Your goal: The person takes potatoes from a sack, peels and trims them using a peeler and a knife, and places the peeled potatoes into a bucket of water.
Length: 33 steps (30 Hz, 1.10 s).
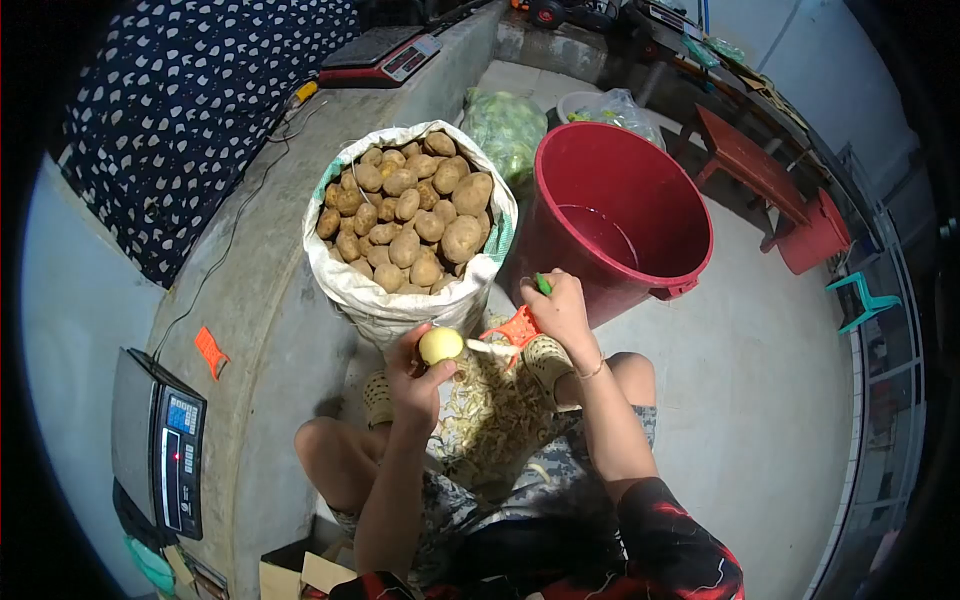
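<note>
Yellow potato [441,346]: pinched between fingers and thumb of the left hand [412,378]
Green handle [543,284]: gripped by the curled fingers of the right hand [562,310], apart from the potato

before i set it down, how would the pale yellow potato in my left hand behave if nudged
The pale yellow potato would probably roll, since its outline looks rounded. Its smooth, bare flesh may feel slippery.

A red scale [375,57] sits on the ledge [285,195] beside a patterned cloth [195,110]; a green stool [880,302] stands at the far right.
</note>
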Tool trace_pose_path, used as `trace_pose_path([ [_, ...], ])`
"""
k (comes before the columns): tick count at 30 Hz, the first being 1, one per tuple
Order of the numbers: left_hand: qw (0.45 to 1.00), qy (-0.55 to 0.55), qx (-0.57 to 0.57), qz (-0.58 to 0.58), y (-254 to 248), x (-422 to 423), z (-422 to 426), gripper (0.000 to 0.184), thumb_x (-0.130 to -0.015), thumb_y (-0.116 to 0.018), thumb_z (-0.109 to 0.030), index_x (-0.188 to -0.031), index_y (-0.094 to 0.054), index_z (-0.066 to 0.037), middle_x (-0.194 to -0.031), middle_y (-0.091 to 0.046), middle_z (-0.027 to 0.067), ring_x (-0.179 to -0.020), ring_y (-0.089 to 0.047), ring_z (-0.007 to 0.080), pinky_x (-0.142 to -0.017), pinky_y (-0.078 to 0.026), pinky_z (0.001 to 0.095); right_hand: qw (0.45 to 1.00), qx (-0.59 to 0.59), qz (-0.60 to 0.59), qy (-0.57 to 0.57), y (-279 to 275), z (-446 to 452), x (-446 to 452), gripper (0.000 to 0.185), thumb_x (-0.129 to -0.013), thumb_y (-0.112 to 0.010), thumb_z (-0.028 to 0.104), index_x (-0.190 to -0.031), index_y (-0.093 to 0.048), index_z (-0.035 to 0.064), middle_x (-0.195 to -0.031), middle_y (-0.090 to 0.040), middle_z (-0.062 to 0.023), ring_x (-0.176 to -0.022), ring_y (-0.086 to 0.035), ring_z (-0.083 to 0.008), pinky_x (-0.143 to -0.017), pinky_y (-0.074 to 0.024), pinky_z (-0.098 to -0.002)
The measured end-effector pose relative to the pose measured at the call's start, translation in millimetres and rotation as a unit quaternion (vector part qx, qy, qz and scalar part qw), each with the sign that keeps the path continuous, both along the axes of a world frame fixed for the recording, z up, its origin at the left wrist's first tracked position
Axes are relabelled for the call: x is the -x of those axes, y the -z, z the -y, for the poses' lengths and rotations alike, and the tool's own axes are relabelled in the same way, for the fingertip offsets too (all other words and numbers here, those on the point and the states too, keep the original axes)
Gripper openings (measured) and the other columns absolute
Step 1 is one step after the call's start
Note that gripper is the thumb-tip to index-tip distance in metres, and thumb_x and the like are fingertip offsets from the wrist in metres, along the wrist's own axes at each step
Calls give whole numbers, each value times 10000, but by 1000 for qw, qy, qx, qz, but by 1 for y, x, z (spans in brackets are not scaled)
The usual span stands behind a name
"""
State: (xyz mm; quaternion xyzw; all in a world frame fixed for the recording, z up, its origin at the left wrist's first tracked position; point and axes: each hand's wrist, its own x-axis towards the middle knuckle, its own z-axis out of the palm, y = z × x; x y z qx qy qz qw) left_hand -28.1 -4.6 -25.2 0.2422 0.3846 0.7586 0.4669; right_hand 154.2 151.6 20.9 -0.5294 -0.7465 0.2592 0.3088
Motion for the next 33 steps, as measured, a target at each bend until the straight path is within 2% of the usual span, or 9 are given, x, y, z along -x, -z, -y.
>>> trace_pose_path([
  [4, 1000, 4, 0, -12, -2, 3, 0, 580, -687, -682, 137, -1234, -547, 2, -1104, -617, 97, -1020, -602, 197, -914, -477, 327, 995, -83, 47, 13, 3, 5, 1, 280, -739, -668, 277, -678, -661, 5, -720, -575, -262, -728, -580, -423, -689, -456, -503],
  [6, 1000, 6, -2, -12, -4, 3, 1, 579, -685, -686, 135, -1232, -549, 3, -1103, -617, 97, -1018, -601, 196, -914, -476, 327, 1000, 8, 4, 10, 9, 0, 1, 257, -729, -680, 285, -660, -673, 37, -708, -576, -241, -744, -581, -397, -690, -457, -495],
  [12, 999, 33, 3, -20, -9, 3, 2, 612, -685, -693, 131, -1260, -535, -6, -1103, -615, 96, -1015, -601, 197, -909, -476, 329, 992, -113, 53, 20, 4, 5, 3, 276, -736, -651, 248, -632, -625, -7, -692, -562, -255, -677, -556, -405, -627, -424, -488],
  [14, 999, 50, 0, -17, -9, 3, 2, 625, -688, -698, 123, -1274, -521, 1, -1109, -614, 102, -1020, -601, 202, -913, -475, 330, 1000, 6, -24, 1, 5, 1, 2, 286, -732, -637, 229, -619, -589, -29, -663, -528, -255, -649, -542, -396, -603, -404, -484],
  [18, 996, 83, 11, 2, -18, -1, 4, 621, -690, -688, 127, -1275, -511, 20, -1122, -611, 112, -1022, -600, 205, -899, -483, 328, 997, 46, -57, -2, -9, 13, 10, 289, -723, -638, 219, -607, -570, -37, -621, -487, -231, -634, -520, -373, -600, -397, -479],
  [26, 974, 216, -66, 18, -13, -1, 10, 733, -618, -725, 18, -1308, -480, 64, -1159, -608, 135, -1067, -597, 208, -925, -492, 324, 980, -182, -26, -72, 0, 8, 11, 269, -701, -665, 223, -613, -588, -19, -602, -469, -181, -620, -498, -344, -577, -384, -444],
  [29, 964, 233, -79, 96, -20, -4, 12, 752, -607, -740, -57, -1303, -484, 72, -1164, -612, 139, -1087, -595, 214, -974, -472, 333, 991, 51, -125, 17, 13, -13, -2, 262, -682, -664, 216, -606, -578, -20, -601, -449, -166, -582, -462, -326, -543, -349, -435],
  [30, 962, 226, -83, 128, -23, -6, 12, 753, -607, -738, -66, -1303, -484, 72, -1165, -614, 140, -1093, -593, 215, -988, -464, 337, 991, 50, -125, 19, 10, -6, 1, 262, -682, -664, 216, -606, -578, -20, -601, -449, -166, -582, -462, -326, -543, -349, -435],
  [33, 975, 196, -54, 87, -20, -9, 9, 728, -604, -720, -46, -1284, -488, 71, -1148, -614, 136, -1091, -593, 222, -985, -465, 340, 984, -119, -75, -111, -30, 27, 10, 274, -656, -666, 237, -623, -585, -22, -615, -452, -172, -582, -463, -318, -548, -348, -439],
])
